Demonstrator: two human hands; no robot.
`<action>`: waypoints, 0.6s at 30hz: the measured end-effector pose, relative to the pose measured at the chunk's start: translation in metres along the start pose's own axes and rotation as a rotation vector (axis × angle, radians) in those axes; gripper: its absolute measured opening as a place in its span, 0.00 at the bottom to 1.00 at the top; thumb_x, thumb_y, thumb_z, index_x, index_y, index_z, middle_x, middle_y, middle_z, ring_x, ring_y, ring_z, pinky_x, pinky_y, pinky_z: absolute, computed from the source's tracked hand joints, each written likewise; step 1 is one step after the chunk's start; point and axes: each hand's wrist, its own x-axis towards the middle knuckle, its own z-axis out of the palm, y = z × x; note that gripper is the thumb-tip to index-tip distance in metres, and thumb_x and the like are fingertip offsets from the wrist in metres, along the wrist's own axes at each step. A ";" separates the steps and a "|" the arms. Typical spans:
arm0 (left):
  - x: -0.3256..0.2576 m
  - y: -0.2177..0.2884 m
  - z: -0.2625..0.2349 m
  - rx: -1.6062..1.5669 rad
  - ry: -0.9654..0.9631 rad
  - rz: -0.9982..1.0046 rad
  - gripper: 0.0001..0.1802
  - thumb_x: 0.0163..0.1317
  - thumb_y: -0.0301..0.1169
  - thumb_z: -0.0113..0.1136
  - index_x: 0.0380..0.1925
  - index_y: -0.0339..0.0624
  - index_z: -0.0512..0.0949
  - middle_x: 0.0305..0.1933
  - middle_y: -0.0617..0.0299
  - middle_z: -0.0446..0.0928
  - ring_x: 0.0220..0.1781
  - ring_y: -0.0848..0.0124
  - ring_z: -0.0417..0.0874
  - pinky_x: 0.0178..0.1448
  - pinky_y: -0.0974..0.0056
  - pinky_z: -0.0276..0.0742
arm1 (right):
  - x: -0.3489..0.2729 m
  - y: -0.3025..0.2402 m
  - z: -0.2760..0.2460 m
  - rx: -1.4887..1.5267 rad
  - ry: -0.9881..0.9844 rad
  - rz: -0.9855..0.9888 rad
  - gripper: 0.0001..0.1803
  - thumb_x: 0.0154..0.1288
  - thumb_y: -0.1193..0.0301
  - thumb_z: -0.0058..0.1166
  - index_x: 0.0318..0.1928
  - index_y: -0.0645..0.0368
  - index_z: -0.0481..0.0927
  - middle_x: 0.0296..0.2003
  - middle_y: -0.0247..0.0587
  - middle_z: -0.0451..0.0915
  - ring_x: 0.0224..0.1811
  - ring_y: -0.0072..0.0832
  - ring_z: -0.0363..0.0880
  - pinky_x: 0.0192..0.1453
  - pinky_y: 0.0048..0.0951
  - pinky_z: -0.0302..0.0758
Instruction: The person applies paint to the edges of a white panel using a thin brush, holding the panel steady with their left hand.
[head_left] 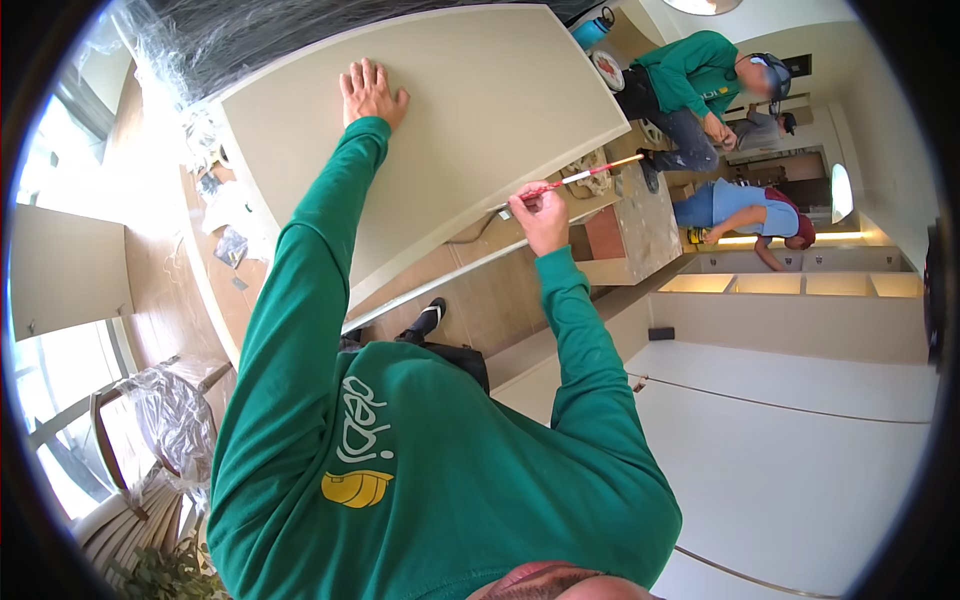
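Note:
A large beige panel (450, 110) with a paler edge lies in front of me. My left hand (370, 95) rests flat on its face, fingers spread. By the panel's near right edge, my right hand (542, 215) is closed on a long thin brush (583, 175). Its handle has red and white bands and a yellowish far end; the small head beyond my fingers is too small to make out clearly. I cannot tell whether that head touches the panel's edge.
Crumpled clear plastic (230, 50) lies beyond the panel. A person in green (690, 75) and one in blue (745, 205) are at the right, with another behind. A plastic-wrapped chair (170, 420) stands at lower left, and a long pale rail (440, 277) runs below the panel.

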 end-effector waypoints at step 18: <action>0.000 -0.003 0.009 -0.014 0.076 0.018 0.41 0.66 0.54 0.49 0.72 0.37 0.64 0.79 0.48 0.59 0.81 0.51 0.55 0.82 0.43 0.45 | 0.010 0.003 -0.011 -0.045 -0.026 0.012 0.09 0.62 0.79 0.65 0.39 0.62 0.77 0.32 0.32 0.81 0.34 0.18 0.81 0.42 0.23 0.79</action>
